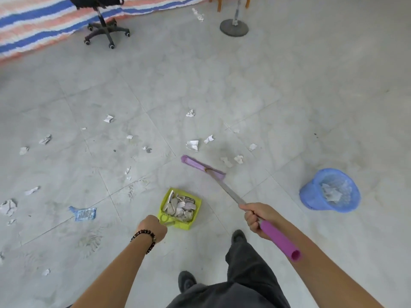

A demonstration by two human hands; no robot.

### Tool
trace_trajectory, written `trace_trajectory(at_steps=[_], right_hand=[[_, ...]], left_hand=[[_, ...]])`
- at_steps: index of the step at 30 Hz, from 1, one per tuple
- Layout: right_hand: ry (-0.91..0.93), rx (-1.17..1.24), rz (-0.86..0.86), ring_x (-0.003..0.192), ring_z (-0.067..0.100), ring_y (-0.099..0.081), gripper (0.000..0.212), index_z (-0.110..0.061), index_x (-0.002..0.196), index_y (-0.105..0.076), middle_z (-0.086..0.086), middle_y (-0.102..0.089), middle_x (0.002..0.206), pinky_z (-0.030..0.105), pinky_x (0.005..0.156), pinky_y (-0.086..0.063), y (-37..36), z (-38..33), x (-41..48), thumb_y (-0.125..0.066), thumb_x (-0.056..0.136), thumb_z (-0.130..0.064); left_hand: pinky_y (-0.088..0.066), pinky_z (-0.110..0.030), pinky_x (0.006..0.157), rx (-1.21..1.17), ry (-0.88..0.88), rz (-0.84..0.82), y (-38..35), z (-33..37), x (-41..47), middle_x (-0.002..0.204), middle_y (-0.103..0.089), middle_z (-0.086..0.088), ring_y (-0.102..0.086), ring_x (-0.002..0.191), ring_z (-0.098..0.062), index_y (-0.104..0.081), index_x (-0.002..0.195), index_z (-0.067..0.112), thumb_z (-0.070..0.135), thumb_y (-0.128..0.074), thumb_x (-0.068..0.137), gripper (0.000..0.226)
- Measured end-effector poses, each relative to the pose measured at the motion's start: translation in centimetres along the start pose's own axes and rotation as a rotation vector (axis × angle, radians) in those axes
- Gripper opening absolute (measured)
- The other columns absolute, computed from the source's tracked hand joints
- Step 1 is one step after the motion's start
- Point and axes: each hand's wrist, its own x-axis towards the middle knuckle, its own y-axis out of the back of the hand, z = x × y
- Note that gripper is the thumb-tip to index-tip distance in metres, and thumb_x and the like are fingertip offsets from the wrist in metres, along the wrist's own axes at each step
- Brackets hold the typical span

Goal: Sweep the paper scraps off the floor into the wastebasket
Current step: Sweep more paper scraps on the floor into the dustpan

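Observation:
My left hand is closed around the handle of a lime-green dustpan that holds several white paper scraps. My right hand grips the purple-sleeved handle of a broom; the purple broom head rests on the floor just beyond the dustpan. Loose paper scraps lie past the broom head, such as a folded one, and more are scattered to the left. The blue wastebasket stands on the floor to my right with paper inside.
A blue printed wrapper lies left of the dustpan. A black office chair stands on a striped sheet at the far left. A round fan base is at the back. My shoes are below the dustpan.

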Motion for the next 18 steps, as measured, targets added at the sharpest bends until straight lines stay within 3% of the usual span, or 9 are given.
trace_trajectory(at_steps=[4, 8, 11, 18], right_hand=[[0.121, -0.039, 0.080, 0.034, 0.005, -0.036, 0.011, -0.010, 0.094, -0.049, -0.003, -0.043, 0.048, 0.016, 0.031, -0.033, 3.0, -1.9, 2.8, -0.059, 0.095, -0.011], [0.238, -0.089, 0.152, 0.041, 0.011, -0.039, 0.011, -0.007, 0.097, -0.052, 0.002, -0.047, 0.052, 0.022, 0.037, -0.040, 6.8, -6.2, 6.1, -0.060, 0.094, -0.014], [0.292, -0.088, 0.175, 0.042, 0.013, -0.040, 0.012, -0.004, 0.101, -0.053, 0.005, -0.047, 0.054, 0.024, 0.040, -0.041, 10.3, -11.3, 8.7, -0.058, 0.094, -0.011], [0.311, -0.205, 0.260, 0.039, 0.016, -0.041, 0.010, -0.004, 0.098, -0.050, 0.008, -0.047, 0.052, 0.025, 0.041, -0.039, 17.6, -25.0, 15.4, -0.052, 0.088, -0.004]], left_hand=[[-0.040, -0.021, 0.050, -0.007, -0.037, -0.004, 0.0, 4.1, 1.6, 0.068, -0.054, -0.006, -0.048, 0.055, -0.023, -0.061, 0.081, 0.008, 0.008, -0.047, 0.079, 0.014], [-0.037, -0.019, 0.048, 0.026, -0.048, -0.012, -0.2, 9.3, 3.9, 0.067, -0.051, -0.002, -0.045, 0.053, -0.019, -0.065, 0.094, 0.009, 0.009, -0.047, 0.078, 0.024], [-0.040, -0.019, 0.048, 0.051, -0.037, -0.011, -0.5, 14.0, 5.5, 0.075, -0.059, -0.005, -0.056, 0.060, -0.021, -0.066, 0.107, 0.008, 0.011, -0.049, 0.079, 0.033], [-0.044, -0.025, 0.052, 0.088, 0.008, 0.014, -1.4, 24.2, 7.7, 0.065, -0.056, -0.003, -0.051, 0.057, -0.022, -0.068, 0.090, 0.008, 0.011, -0.049, 0.079, 0.022]])
